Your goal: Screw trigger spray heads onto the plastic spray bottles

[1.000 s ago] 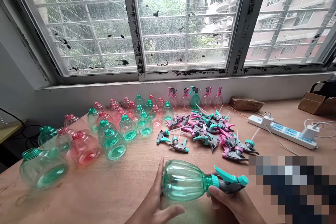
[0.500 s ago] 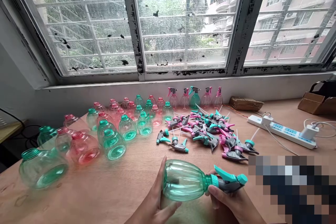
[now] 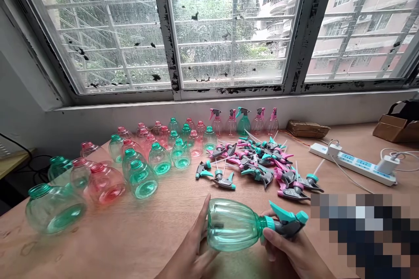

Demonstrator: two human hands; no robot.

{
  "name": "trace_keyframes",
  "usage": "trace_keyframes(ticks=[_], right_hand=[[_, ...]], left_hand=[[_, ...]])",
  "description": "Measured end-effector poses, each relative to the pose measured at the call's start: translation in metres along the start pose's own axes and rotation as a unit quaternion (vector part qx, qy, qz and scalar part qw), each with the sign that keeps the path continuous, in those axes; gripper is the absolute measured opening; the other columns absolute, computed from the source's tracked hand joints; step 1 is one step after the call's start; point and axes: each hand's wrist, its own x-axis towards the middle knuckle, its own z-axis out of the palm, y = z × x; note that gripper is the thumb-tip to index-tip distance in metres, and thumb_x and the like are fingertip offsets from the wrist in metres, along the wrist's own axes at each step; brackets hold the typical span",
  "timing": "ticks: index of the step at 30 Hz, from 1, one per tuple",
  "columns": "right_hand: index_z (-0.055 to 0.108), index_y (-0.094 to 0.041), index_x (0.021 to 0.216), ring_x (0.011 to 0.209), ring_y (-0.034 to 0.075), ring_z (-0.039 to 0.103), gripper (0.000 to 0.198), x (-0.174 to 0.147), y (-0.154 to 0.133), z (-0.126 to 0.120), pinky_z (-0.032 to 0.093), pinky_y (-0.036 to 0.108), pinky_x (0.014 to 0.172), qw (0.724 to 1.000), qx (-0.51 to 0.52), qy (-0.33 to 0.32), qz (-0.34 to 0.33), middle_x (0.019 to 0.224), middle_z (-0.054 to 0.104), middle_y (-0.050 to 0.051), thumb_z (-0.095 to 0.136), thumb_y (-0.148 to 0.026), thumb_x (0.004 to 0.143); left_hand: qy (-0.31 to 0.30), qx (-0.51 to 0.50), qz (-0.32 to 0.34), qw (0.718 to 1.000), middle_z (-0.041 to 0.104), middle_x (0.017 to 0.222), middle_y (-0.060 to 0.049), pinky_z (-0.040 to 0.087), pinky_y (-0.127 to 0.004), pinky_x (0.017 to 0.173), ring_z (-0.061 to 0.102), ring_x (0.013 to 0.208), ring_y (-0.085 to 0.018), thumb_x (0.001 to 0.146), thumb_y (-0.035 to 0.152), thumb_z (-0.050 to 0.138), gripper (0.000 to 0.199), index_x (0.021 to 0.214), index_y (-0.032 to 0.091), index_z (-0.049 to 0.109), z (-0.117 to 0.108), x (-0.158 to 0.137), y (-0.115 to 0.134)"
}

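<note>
While the left hand [image 3: 193, 244] cups the base of a ribbed green spray bottle [image 3: 233, 224] with fingers spread wide, the right hand [image 3: 291, 246] is closed around its teal collar [image 3: 269, 222], thumb on top. The bottle lies sideways between both palms, over the near part of the wooden table [image 3: 131, 235]. Its thin clear plastic looks light, smooth and rather slippery, probably squeezable; the stiff collar should give surer purchase than the teal trigger [image 3: 281, 212]. Beyond lie loose sprayer heads [image 3: 258, 175], with uncapped bottles [image 3: 143, 181] to their left.

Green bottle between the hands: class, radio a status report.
Left hand cupping green bottle. Right hand gripping spray head. Bottle held sideways, spray head attached, tightness unclear. Loose spray heads beyond, apart from hands.
</note>
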Motion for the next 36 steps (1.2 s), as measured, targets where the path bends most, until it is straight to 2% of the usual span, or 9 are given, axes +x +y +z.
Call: trace_keyframes(ticks=[3,6,9,12,15,20,28,32,36], right_hand=[[0.068,-0.021,0.100,0.046,0.013,0.062,0.038,-0.002,0.002,-0.002,0.049,0.025,0.048,1.000,0.008,0.000,0.013,0.061,0.075,-0.001,0.086,-0.043,0.075],[0.069,-0.021,0.098,0.046,0.013,0.061,0.039,-0.007,0.004,-0.003,0.047,0.023,0.046,0.999,0.026,0.002,0.035,0.058,0.072,-0.002,0.087,-0.045,0.073],[0.071,-0.021,0.095,0.045,0.011,0.059,0.043,-0.013,0.004,-0.001,0.045,0.020,0.046,0.997,0.050,0.023,0.060,0.056,0.071,-0.003,0.092,-0.044,0.066],[0.071,-0.021,0.096,0.044,0.009,0.057,0.048,-0.015,0.003,0.001,0.043,0.019,0.045,0.994,0.063,0.039,0.077,0.054,0.070,-0.004,0.095,-0.044,0.062],[0.072,-0.020,0.093,0.044,0.012,0.058,0.047,-0.013,0.002,0.001,0.046,0.022,0.044,0.996,0.046,0.037,0.073,0.053,0.070,-0.003,0.093,-0.048,0.062],[0.071,-0.019,0.088,0.045,0.014,0.059,0.043,-0.009,0.001,-0.003,0.048,0.025,0.045,0.998,0.033,0.021,0.054,0.057,0.073,0.000,0.091,-0.049,0.065],[0.075,-0.020,0.093,0.045,0.013,0.060,0.039,-0.010,0.002,-0.003,0.049,0.024,0.046,0.999,0.035,0.009,0.040,0.057,0.073,-0.002,0.090,-0.046,0.068],[0.075,-0.022,0.095,0.045,0.011,0.060,0.038,-0.010,0.003,-0.003,0.048,0.022,0.046,0.997,0.051,0.012,0.057,0.058,0.073,-0.003,0.091,-0.043,0.068],[0.076,-0.020,0.095,0.043,0.011,0.058,0.041,-0.009,0.004,-0.003,0.046,0.022,0.046,0.998,0.027,0.001,0.050,0.053,0.069,-0.004,0.093,-0.044,0.065]], left_hand=[[-0.004,-0.010,-0.004,1.000,0.048,0.152,-0.011,0.031,-0.040,0.119,0.043,0.142,-0.032,0.090,0.049,0.068,0.104,0.159,0.030,-0.008,0.001,0.000,-0.006],[-0.010,-0.040,-0.011,0.999,0.034,0.163,-0.008,0.024,-0.040,0.122,0.029,0.149,-0.034,0.078,0.050,0.080,0.122,0.158,0.031,-0.010,0.001,-0.006,-0.007],[-0.037,-0.090,-0.013,0.995,0.027,0.166,-0.007,0.026,-0.044,0.122,0.025,0.151,-0.037,0.079,0.059,0.076,0.116,0.159,0.031,-0.002,-0.002,-0.015,-0.003],[-0.060,-0.111,-0.043,0.991,0.039,0.160,-0.009,0.030,-0.045,0.120,0.037,0.145,-0.037,0.081,0.053,0.076,0.104,0.160,0.027,0.014,-0.007,-0.020,0.004],[-0.058,-0.113,-0.080,0.989,0.052,0.149,-0.007,0.034,-0.045,0.118,0.050,0.133,-0.032,0.080,0.035,0.081,0.104,0.159,0.033,0.012,-0.010,-0.019,0.008],[-0.036,-0.078,-0.082,0.993,0.048,0.152,-0.004,0.036,-0.044,0.116,0.047,0.135,-0.031,0.080,0.020,0.078,0.104,0.159,0.038,0.012,-0.010,-0.018,0.006],[-0.052,-0.052,-0.069,0.995,0.064,0.132,-0.007,0.039,-0.045,0.116,0.056,0.127,-0.032,0.087,0.040,0.074,0.095,0.160,0.030,0.014,-0.008,-0.017,0.009],[-0.051,-0.068,-0.061,0.995,0.047,0.155,-0.007,0.037,-0.044,0.118,0.042,0.142,-0.033,0.092,0.044,0.067,0.092,0.160,0.033,0.007,-0.008,-0.019,0.008],[-0.057,-0.112,-0.075,0.989,0.025,0.167,-0.001,0.031,-0.038,0.121,0.026,0.152,-0.033,0.080,0.036,0.082,0.112,0.159,0.035,0.003,-0.010,-0.020,0.005]])
